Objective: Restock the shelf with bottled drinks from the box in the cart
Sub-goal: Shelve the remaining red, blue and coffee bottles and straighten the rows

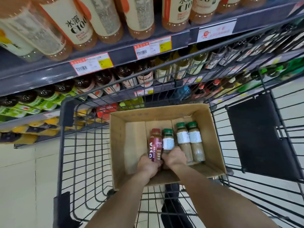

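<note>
An open cardboard box (212,134) sits in a black wire cart (77,145). Inside it lie a maroon Costa Coffee bottle (155,143) and three green-capped coffee bottles. My left hand (148,165) grips the lower end of the maroon bottle. Beside it my right hand (174,157) grips the base of the leftmost green-capped bottle (168,140). The other two green-capped bottles (189,142) lie side by side at the box's right. The left half of the box floor is bare.
Shelves (115,56) packed with bottled drinks rise beyond the cart, with price tags (91,63) along their edges. The top shelf holds orange C100 bottles (77,25); lower ones hold dark-capped bottles. The cart's folded black seat flap (258,134) is at right. Pale floor tiles lie to the left.
</note>
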A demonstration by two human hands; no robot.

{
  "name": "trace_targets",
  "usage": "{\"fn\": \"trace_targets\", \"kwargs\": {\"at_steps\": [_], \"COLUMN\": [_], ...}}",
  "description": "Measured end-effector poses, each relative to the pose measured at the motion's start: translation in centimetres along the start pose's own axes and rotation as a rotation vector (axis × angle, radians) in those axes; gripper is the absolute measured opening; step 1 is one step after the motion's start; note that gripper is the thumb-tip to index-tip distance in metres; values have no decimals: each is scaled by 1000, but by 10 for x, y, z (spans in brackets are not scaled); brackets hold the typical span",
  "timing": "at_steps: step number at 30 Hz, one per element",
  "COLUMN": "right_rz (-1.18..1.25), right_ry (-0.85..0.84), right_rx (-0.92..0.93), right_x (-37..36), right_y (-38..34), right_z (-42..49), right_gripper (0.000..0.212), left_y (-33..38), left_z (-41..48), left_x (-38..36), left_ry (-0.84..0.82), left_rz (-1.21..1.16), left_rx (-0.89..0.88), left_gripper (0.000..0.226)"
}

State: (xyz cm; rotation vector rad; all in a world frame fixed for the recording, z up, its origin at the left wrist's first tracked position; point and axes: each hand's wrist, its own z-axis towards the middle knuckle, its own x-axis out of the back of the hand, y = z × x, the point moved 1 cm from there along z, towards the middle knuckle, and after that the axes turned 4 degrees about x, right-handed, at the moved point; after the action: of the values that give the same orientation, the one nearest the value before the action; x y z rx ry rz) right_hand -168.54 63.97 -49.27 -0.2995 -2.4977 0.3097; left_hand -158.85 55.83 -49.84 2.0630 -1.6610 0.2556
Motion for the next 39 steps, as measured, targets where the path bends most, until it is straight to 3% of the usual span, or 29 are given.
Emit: {"fn": "trace_targets", "kwargs": {"at_steps": [10,18,25,39], "right_rz": [250,400,477,522], "right_ry": [209,332,454,527], "right_rx": [277,502,737,991], "right_x": [55,111,138,150], "right_y": [-36,-107,-179,-305], "right_z": [-116,-257,-372,-485], "right_gripper": [52,59,50,49], "left_y": [28,31,22,31], "left_z": [-121,-250,-326,-378], "left_x": [86,205,309,470], "left_ry": [54,190,307,474], "left_rz": [-122,-360,-534,-604], "left_rx": [-299,-519,-698,-964], "left_gripper": [24,41,55,55]}}
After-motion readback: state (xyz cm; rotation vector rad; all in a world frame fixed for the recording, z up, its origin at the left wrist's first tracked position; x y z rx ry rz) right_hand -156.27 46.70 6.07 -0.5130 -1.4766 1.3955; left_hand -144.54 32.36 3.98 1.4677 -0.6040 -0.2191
